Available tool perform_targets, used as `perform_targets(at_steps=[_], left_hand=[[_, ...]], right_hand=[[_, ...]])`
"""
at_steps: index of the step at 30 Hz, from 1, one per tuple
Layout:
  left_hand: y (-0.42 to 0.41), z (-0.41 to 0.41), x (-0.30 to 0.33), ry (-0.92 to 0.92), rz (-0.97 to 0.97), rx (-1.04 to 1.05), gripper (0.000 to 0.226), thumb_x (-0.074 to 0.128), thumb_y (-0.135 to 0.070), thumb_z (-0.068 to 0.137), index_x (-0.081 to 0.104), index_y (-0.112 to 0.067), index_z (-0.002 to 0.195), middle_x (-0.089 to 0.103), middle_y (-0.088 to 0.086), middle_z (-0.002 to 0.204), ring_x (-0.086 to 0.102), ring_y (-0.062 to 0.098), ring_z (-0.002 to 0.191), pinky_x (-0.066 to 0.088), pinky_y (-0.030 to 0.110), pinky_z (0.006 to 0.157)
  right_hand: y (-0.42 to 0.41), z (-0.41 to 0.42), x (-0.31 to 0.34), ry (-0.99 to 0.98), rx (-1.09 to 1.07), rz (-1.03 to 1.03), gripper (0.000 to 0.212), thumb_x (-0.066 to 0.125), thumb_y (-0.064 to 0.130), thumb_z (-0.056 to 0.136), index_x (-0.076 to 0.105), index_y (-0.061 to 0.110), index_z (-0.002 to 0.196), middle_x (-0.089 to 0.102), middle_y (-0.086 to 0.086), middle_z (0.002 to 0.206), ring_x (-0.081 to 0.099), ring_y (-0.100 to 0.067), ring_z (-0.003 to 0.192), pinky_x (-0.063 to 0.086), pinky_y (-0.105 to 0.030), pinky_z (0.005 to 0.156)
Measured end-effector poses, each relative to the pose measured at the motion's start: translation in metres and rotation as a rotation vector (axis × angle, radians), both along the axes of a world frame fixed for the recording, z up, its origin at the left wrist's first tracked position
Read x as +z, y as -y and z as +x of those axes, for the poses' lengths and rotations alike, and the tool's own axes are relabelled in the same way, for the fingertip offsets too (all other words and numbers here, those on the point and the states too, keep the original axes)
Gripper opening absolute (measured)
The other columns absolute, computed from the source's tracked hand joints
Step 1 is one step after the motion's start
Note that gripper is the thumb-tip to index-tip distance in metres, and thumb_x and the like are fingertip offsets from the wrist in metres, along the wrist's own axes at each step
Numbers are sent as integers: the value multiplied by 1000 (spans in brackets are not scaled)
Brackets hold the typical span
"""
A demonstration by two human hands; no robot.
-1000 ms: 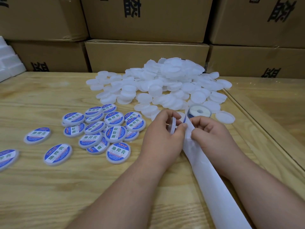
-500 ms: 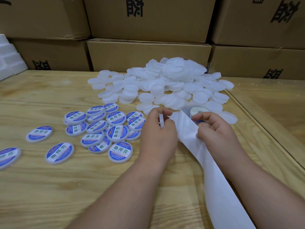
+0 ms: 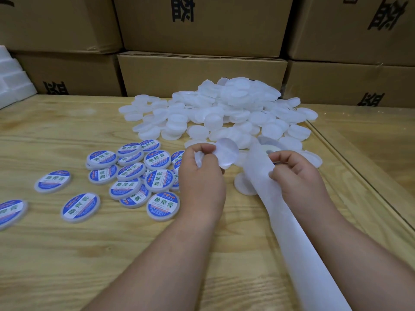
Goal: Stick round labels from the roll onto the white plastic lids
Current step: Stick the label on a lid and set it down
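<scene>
The left hand (image 3: 202,176) pinches a lid (image 3: 198,158) and peeled label (image 3: 226,153) for alignment, while the right hand (image 3: 298,176) pinches the liner (image 3: 292,232) taut.

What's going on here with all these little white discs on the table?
A person is putting round labels on white plastic lids. The left hand holds a blank lid and a round label seen from its back, while the right hand grips the backing strip coming off the label roll. Finished lids with blue labels lie to the left on the wooden table. A big pile of unlabelled lids waits behind.
</scene>
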State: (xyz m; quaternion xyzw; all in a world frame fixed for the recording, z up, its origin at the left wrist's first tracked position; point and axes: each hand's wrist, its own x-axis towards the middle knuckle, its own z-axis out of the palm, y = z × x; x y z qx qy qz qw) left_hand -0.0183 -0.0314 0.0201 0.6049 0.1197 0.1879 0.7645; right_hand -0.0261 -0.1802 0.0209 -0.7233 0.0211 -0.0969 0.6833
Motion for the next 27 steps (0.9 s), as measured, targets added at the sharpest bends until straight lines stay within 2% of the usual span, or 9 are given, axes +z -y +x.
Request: perform_targets(at_steps=[3, 6, 10, 16, 20, 24, 27], left_hand=[[3, 0, -2, 2, 56, -58, 28, 49, -17, 80, 64, -40, 74, 60, -11, 67, 54, 10, 57, 45, 22, 53], [7, 0, -4, 11, 139, -111, 20, 48, -26, 69, 64, -35, 75, 59, -13, 67, 53, 12, 62, 43, 21, 52], [10, -1, -5, 18, 204, -155, 20, 47, -26, 68, 64, -31, 78, 59, -18, 66, 53, 13, 62, 43, 21, 53], [9, -2, -5, 11, 242, -190, 23, 46, -26, 68, 64, -32, 81, 58, -20, 67, 52, 13, 62, 47, 29, 58], [8, -3, -4, 12, 243, -192, 22, 47, -27, 68, 64, -31, 80, 58, -19, 66, 53, 12, 61, 45, 24, 54], [7, -4, -4, 7, 242, -204, 21, 48, -27, 68, 64, -34, 79, 57, -17, 65, 53, 13, 62, 43, 19, 51], [7, -4, -4, 21, 238, -219, 18, 50, -27, 70, 65, -35, 77, 58, -16, 66, 54, 15, 64, 44, 23, 54]], right_hand=[[-2, -1, -2, 71, 35, 57, 26, 57, -2, 93, 68, 22, 92, 63, 11, 73, 54, -5, 55, 44, -18, 51], [-3, 0, -3, 168, 25, -25, 30, 60, -2, 94, 66, 26, 86, 66, 19, 78, 59, -4, 68, 45, -15, 57], [-2, 1, -4, 197, 31, -81, 41, 61, -2, 93, 68, 35, 75, 66, 16, 76, 55, -4, 64, 44, -14, 56], [-2, 2, -6, 204, 41, -88, 43, 62, -1, 93, 70, 36, 75, 59, 13, 64, 51, -9, 59, 41, -16, 51], [-2, 1, -7, 192, 54, -84, 40, 63, -1, 92, 70, 35, 76, 55, 12, 61, 46, -9, 54, 40, -17, 49], [-4, 1, -6, 195, 48, -86, 38, 65, -1, 90, 71, 34, 78, 60, 18, 65, 47, -4, 54, 41, -15, 50], [-4, 1, -6, 197, 34, -92, 34, 66, 2, 90, 71, 34, 80, 64, 17, 72, 53, -4, 60, 44, -16, 53]])
